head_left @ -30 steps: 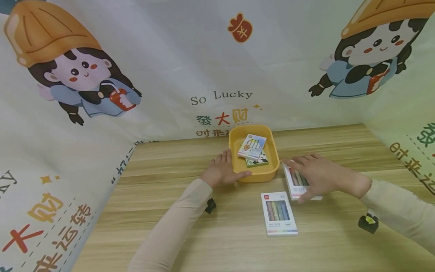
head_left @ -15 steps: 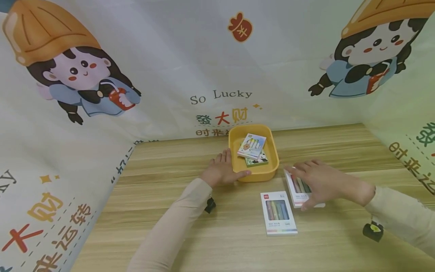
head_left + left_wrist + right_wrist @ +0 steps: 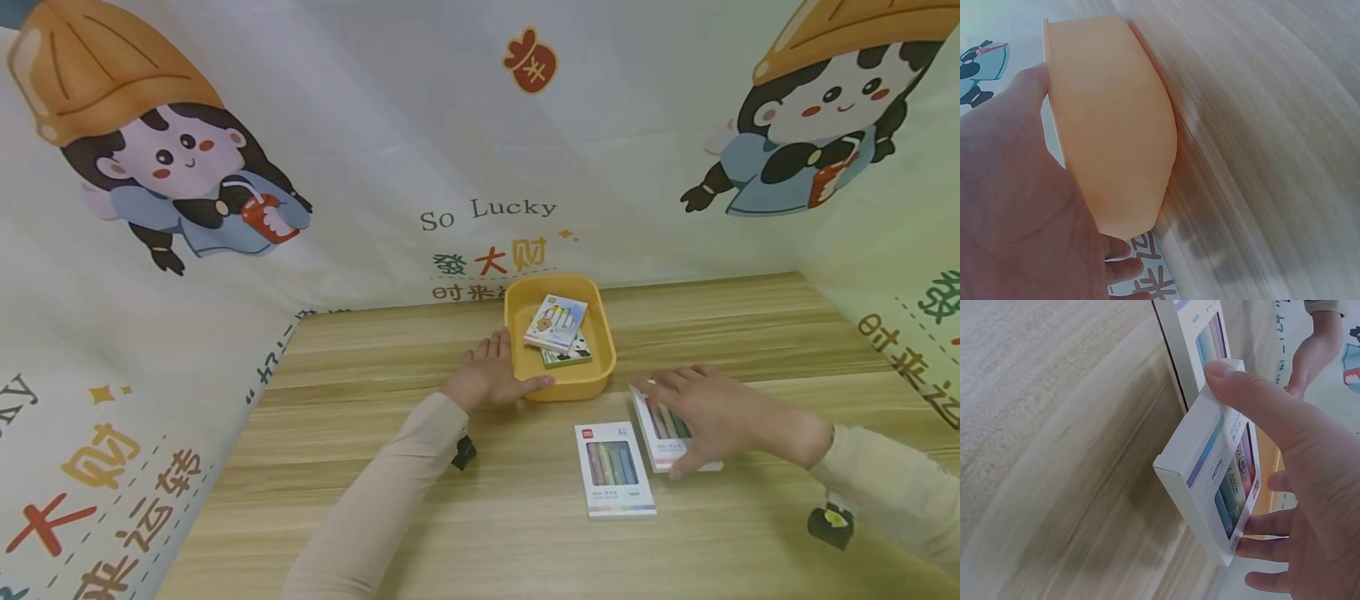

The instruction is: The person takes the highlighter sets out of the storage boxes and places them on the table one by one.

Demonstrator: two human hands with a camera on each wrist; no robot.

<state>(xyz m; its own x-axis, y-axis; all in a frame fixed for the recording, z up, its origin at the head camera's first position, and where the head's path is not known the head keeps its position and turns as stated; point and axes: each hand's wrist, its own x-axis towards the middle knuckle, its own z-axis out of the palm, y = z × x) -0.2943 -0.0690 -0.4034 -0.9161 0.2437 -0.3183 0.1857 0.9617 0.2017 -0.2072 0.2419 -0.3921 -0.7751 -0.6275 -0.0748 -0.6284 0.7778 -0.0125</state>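
In the head view, my left hand (image 3: 487,373) rests against the near left corner of a yellow plastic bin (image 3: 604,333), with its thumb over the front rim. Its fingers lie along the left side. My right hand (image 3: 723,415) grips a white windowed box of coloured pens (image 3: 1213,472) by its edges, thumb on one side and fingertips on the other. The palm covers part of that box from above. Just left of it, a similar box of coloured pens (image 3: 615,469) lies flat on the table, window up.
Inside the bin are a small white pen box (image 3: 557,322) and, partly beneath it, a green box with a panda picture (image 3: 567,353). The wooden table (image 3: 360,400) meets printed cloth walls (image 3: 375,125) at the back and both sides.
My right hand has moved toward me and slightly right, bringing the gripped box of coloured pens along, farther from the bin. My left hand, the bin and the other box have stayed put.
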